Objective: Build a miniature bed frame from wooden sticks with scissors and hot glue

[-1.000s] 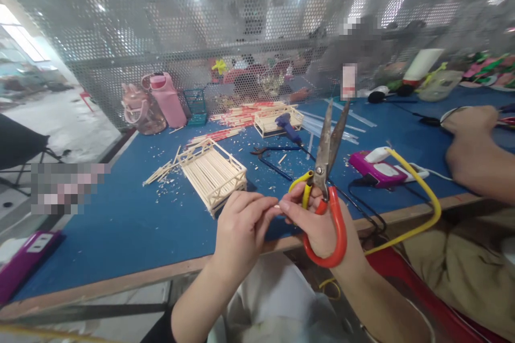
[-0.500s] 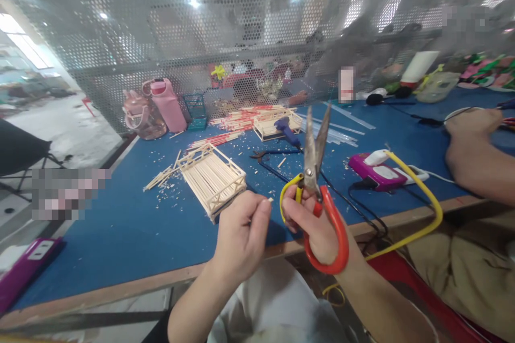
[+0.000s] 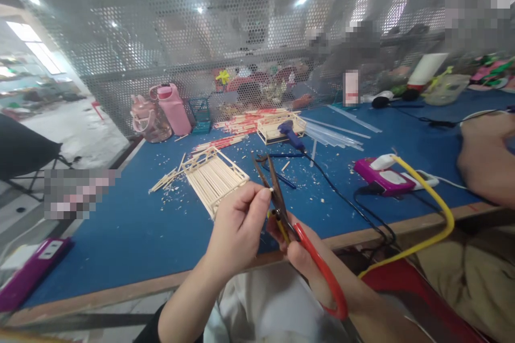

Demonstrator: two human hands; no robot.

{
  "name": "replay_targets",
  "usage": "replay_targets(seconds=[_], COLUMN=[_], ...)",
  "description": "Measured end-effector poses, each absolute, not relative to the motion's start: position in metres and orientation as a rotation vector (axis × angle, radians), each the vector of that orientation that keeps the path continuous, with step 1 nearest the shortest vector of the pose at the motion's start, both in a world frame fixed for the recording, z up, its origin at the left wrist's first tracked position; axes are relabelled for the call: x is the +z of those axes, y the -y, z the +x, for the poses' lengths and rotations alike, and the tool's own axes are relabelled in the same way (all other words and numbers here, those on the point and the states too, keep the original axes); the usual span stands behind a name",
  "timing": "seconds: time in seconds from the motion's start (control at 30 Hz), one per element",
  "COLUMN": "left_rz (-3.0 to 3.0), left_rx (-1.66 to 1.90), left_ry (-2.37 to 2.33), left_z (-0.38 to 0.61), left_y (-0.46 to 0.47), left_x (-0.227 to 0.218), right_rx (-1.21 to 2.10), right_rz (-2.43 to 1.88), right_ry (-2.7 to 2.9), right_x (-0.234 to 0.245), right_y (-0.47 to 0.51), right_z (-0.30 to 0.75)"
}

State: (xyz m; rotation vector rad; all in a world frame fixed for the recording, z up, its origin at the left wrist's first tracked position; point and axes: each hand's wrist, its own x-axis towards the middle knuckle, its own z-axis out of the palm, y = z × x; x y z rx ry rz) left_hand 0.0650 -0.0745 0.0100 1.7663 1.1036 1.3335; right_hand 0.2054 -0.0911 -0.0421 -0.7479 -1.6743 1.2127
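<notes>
My left hand (image 3: 239, 222) is closed in a pinch, with the pale tip of a small wooden stick (image 3: 272, 189) showing past the thumb. My right hand (image 3: 308, 262) grips scissors (image 3: 278, 201) with one red and one yellow handle. Their blades are parted a little and point up and away, close by the stick's tip; whether they touch it I cannot tell. Just beyond my left hand lies a small railed tray of wooden sticks (image 3: 213, 177). Past the scissor tips are dark blue-handled pliers (image 3: 281, 171), partly hidden.
A blue glue gun (image 3: 290, 134) rests by a second stick tray (image 3: 265, 133). Behind are red-marked sticks (image 3: 245, 122) and clear glue sticks (image 3: 333, 134). Pink bottles (image 3: 175, 110) stand at left. A purple power strip (image 3: 382, 177) with cables and another person's arm (image 3: 486, 155) are at right.
The scissors have swung left and tipped down from upright, bringing their blades to the stick's tip at my left hand. Their blades are closer together. My left hand keeps its pinch.
</notes>
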Motion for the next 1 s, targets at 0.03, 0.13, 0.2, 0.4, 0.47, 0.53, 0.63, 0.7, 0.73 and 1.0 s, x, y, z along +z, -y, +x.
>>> replay_targets(seconds=[0.03,0.13,0.2,0.4,0.47,0.53,0.63,0.7,0.73,1.0], left_rz=[1.803,1.918,1.977,2.042,2.035,1.992,1.898,1.894,1.919,2.024], left_rx=[1.310,1.268,1.259,1.236,1.230,1.250,1.299,1.308,1.303,1.498], left_ry=[-1.113,-1.167,-1.200,-1.223,-1.206,-1.199,-1.224,-1.244,-1.246,-1.371], left_z=[0.064,0.060,0.059,0.059,0.062,0.064,0.061,0.052,0.046,-0.018], left_y=[0.075,0.074,0.074,0.073,0.074,0.075,0.082,0.090,0.094,0.094], left_x=[0.010,0.012,0.013,0.012,0.008,0.004,-0.005,-0.009,-0.010,0.000], right_rx=[1.199,1.164,1.136,1.082,1.079,1.098,1.099,0.994,0.911,0.646], right_rz=[-0.751,-0.771,-0.789,-0.883,-0.895,-0.922,-1.093,-1.279,-1.375,-1.642], right_ry=[1.681,1.674,1.679,1.667,1.647,1.619,1.550,1.562,1.613,2.020], right_x=[-0.043,-0.046,-0.046,-0.045,-0.047,-0.050,-0.048,-0.041,-0.038,-0.031], right_y=[0.091,0.092,0.092,0.092,0.091,0.088,0.078,0.069,0.066,0.056], right_z=[0.206,0.206,0.205,0.198,0.196,0.198,0.214,0.231,0.241,0.314])
